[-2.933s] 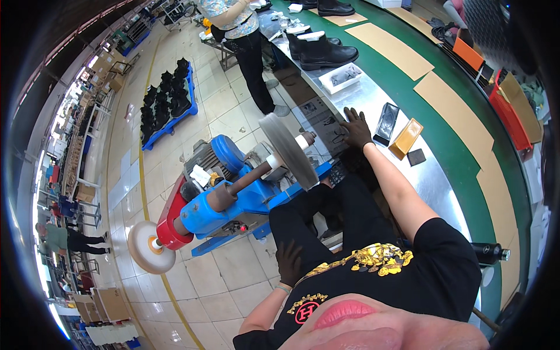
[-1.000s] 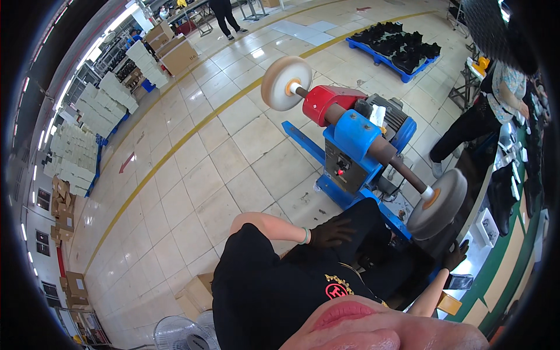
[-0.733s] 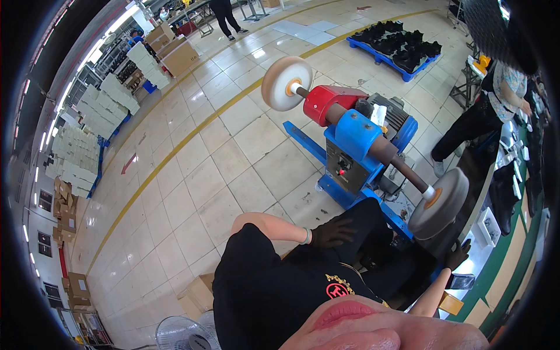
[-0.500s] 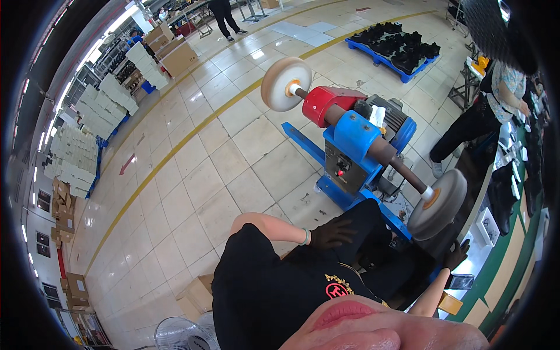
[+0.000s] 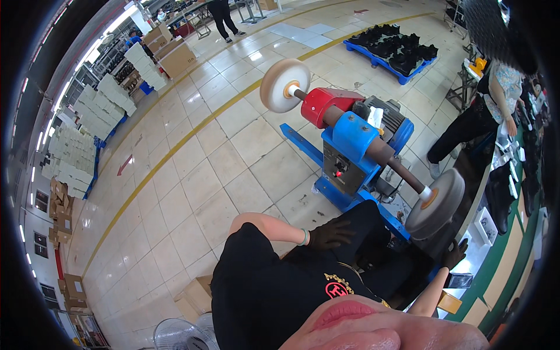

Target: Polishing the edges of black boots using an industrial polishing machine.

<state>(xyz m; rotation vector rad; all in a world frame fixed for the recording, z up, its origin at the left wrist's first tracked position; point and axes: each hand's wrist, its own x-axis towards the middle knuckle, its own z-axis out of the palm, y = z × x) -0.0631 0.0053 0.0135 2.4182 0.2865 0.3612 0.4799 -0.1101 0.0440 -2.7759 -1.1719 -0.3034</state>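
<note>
We see the left hand (image 5: pixel 330 234) in a dark glove resting flat on the person's own thigh, fingers spread a little and closed on nothing; a light band sits at its wrist. The right hand (image 5: pixel 454 254), also in a dark glove, is raised at the right, just below the grey wheel (image 5: pixel 435 202), with fingers spread open; it holds nothing that we can see, and we cannot tell if it touches the table edge (image 5: pixel 489 263). The grey wheel is the near-right end of a long shaft on the blue machine (image 5: pixel 356 153), which stands on the tiled floor (image 5: pixel 192 175) just beyond the person's knees. The machine has a red housing (image 5: pixel 324 105) toward its far end, and after it a pale wheel (image 5: pixel 284 85) on the far-left end of the shaft. A small red light shows on the front panel of the machine. Below the right hand, near the table edge, lies a small brown box (image 5: pixel 448 301). Far to the right another person (image 5: pixel 489 111) stands at the table, where dark shoes (image 5: pixel 500 189) lie. Farther away a blue pallet (image 5: pixel 396 49) carries more dark shoes. At the near left we see cardboard boxes (image 5: pixel 195 296) and a fan (image 5: pixel 178 335), and at the far left stacks of pale boxes (image 5: pixel 76 146).
</note>
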